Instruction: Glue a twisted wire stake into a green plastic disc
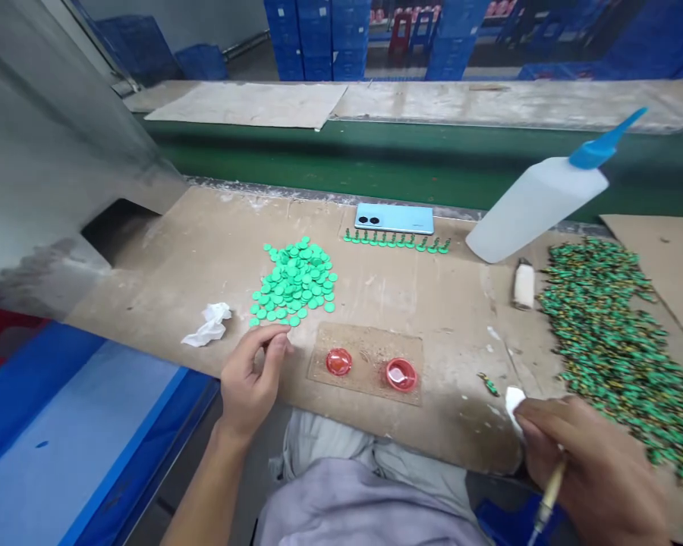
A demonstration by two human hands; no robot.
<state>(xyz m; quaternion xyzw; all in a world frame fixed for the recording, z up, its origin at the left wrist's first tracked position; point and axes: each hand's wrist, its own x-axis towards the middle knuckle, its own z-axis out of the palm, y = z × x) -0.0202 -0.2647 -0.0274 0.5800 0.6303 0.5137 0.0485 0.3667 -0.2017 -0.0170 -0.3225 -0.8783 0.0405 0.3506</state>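
My left hand (253,373) is at the front edge of a heap of light green discs (296,277). Its thumb and forefinger are pressed together; whatever may be between them is hidden. My right hand (595,459) is closed around a thin brush-like tool (553,489) with a pale handle and metal end. A small white piece (514,400) shows at its fingertips. Just beyond lies a single small green-and-yellow figure (489,384). Between the hands, a clear plate (369,394) carries a flat red dish (338,362) and a red cup (401,375).
A row of small figures on green discs (398,241) stands before a light blue phone (395,218). A white bottle with a blue nozzle (538,205) leans at the back. Rightward are a lighter-like object (524,285) and many figures (615,341). Crumpled tissue (209,326) lies left.
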